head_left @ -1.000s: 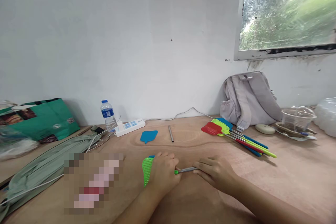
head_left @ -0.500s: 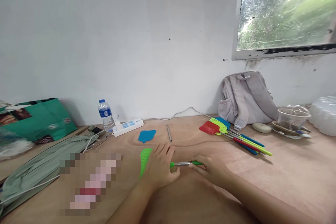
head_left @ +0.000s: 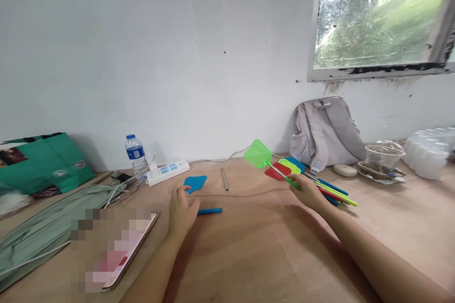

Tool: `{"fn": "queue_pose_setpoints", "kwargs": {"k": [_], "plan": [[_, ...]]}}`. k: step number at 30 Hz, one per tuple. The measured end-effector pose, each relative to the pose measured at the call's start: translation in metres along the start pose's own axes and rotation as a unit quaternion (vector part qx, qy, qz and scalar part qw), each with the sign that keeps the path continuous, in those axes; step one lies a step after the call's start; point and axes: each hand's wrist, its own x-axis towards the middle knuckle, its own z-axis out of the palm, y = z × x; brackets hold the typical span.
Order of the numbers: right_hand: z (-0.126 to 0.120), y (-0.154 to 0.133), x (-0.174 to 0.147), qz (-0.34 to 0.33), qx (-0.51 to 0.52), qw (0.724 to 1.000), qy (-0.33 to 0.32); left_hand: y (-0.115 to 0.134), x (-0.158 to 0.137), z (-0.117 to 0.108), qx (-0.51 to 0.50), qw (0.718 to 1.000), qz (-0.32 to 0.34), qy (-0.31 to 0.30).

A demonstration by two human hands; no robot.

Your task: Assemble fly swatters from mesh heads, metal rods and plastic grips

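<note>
My right hand (head_left: 306, 192) is closed round the handle of a green fly swatter (head_left: 258, 153), whose mesh head tilts up to the left. Below that swatter's head lies a pile of fly swatters with a red head (head_left: 277, 171), a yellow-green one and a blue one. My left hand (head_left: 183, 209) hovers over the table at the left, thumb and fingers apart. Just beyond its fingertips is a loose blue swatter head (head_left: 195, 183); whether they touch it, I cannot tell. A blue handle (head_left: 210, 210) lies by the thumb, and a metal rod (head_left: 224, 180) farther back.
A phone (head_left: 131, 255), partly blurred, lies left of my left arm. Along the wall stand a white power strip (head_left: 168, 173), a water bottle (head_left: 136, 154), a green bag (head_left: 50, 163) and a grey backpack (head_left: 325, 135). Clear plastic containers (head_left: 385, 157) are at the right.
The green swatter has gone from between both hands to the right pile, lifted in my right hand. My left hand has let go of it and moved left. The blue handle has come into view.
</note>
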Motion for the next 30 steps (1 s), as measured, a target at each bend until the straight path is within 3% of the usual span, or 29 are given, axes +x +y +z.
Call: {"fn": "queue_pose_setpoints", "kwargs": {"k": [2,5,8,10,13,16,17,19,21,24,30], "plan": [[-0.008,0.009,0.001,0.044,0.055,0.997,0.008,-0.008,0.002,0.004,-0.017,0.998,-0.053,-0.022],[-0.021,0.011,-0.001,0.106,0.171,0.979,-0.027,-0.009,0.002,0.007,-0.072,0.994,-0.075,-0.022],[-0.024,-0.002,-0.002,0.128,0.262,0.953,-0.084,0.006,-0.001,0.010,-0.216,0.969,-0.113,-0.047],[-0.019,-0.020,-0.004,0.122,0.312,0.934,-0.126,0.023,-0.006,0.012,-0.362,0.911,-0.171,-0.103],[0.001,-0.058,-0.015,0.112,0.349,0.905,-0.217,0.056,-0.018,0.013,-0.562,0.770,-0.216,-0.211],[0.022,-0.094,-0.035,0.106,0.347,0.868,-0.339,0.083,-0.031,0.012,-0.664,0.637,-0.231,-0.316],[0.027,-0.103,-0.042,0.096,0.345,0.857,-0.370,0.089,-0.035,0.011,-0.688,0.607,-0.241,-0.316],[0.034,-0.117,-0.052,0.061,0.329,0.855,-0.396,0.096,-0.040,0.011,-0.738,0.563,-0.268,-0.259],[0.036,-0.125,-0.058,0.006,0.300,0.881,-0.365,0.099,-0.042,0.010,-0.780,0.526,-0.289,-0.177],[0.034,-0.132,-0.062,-0.083,0.249,0.925,-0.274,0.101,-0.046,0.008,-0.804,0.496,-0.308,-0.107],[0.040,-0.142,-0.076,-0.126,0.209,0.955,-0.171,0.109,-0.058,0.007,-0.774,0.524,-0.351,-0.061]]}}
